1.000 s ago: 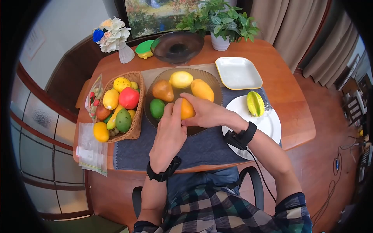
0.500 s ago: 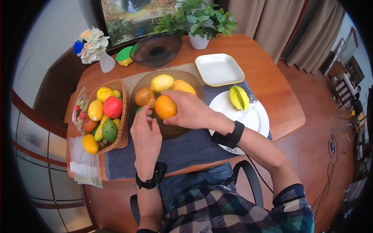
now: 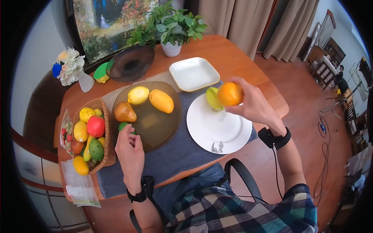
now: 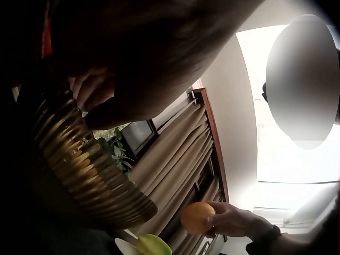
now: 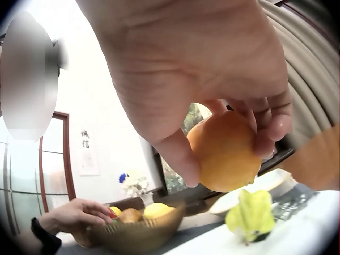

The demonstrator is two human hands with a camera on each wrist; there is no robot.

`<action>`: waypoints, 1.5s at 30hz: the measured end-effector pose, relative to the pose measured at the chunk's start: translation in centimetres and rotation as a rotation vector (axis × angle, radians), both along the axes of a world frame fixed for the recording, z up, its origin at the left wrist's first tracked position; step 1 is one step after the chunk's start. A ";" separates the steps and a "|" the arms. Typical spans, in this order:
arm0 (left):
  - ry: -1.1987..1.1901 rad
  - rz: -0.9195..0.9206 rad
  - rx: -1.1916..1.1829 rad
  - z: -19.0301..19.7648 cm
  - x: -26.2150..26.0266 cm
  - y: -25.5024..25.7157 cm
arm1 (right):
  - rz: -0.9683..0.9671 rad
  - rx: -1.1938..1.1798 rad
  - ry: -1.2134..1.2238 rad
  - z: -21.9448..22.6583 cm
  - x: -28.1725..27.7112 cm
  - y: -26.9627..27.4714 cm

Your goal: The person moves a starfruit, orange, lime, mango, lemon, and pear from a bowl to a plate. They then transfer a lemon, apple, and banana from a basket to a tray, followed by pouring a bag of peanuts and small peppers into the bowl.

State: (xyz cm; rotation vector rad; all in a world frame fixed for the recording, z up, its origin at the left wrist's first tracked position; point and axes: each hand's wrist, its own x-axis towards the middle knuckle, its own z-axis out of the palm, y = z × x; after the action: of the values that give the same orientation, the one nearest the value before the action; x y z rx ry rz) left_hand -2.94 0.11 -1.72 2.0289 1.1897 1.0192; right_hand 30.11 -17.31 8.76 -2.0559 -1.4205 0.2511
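White plate (image 3: 217, 130) had, near its far rim, an orange (image 3: 229, 94) aloft in the right hand's (image 3: 255, 103) curled fingers, best held clear of the starfruit (image 3: 212, 99); left hand (image 3: 131, 152), leftward, slack-fingered, no hold visible.

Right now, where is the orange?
In the head view, the orange is right of centre, held in the right hand, just right of the yellow-green star fruit by the far edge of the white plate.

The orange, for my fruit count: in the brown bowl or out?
Out: the right hand grips the orange near the starfruit, clear of the bowl.
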 end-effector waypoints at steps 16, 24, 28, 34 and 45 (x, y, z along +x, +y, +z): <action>0.022 0.001 0.022 0.4 0.0 -0.3 | -0.215 -0.246 -0.220 -8.4 4.9 -1.0; 0.038 -0.009 0.035 0.4 0.1 -0.3 | -0.218 -0.237 -0.168 -8.8 4.5 -1.2; 0.033 -0.003 0.027 0.5 0.1 -0.4 | -0.191 -0.251 -0.142 -8.5 4.4 -1.4; 0.002 -0.003 0.037 0.2 0.1 -0.3 | -0.199 -0.073 -0.383 -6.3 3.7 -3.2; 0.390 0.083 0.473 1.9 -0.2 0.6 | 0.385 0.177 -0.100 -2.9 -7.6 5.2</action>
State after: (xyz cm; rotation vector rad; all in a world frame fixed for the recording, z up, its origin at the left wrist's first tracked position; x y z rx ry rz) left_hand -3.11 0.71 0.17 2.6613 1.3267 1.0496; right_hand 22.47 -12.12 5.88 -1.6629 -1.8280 0.1737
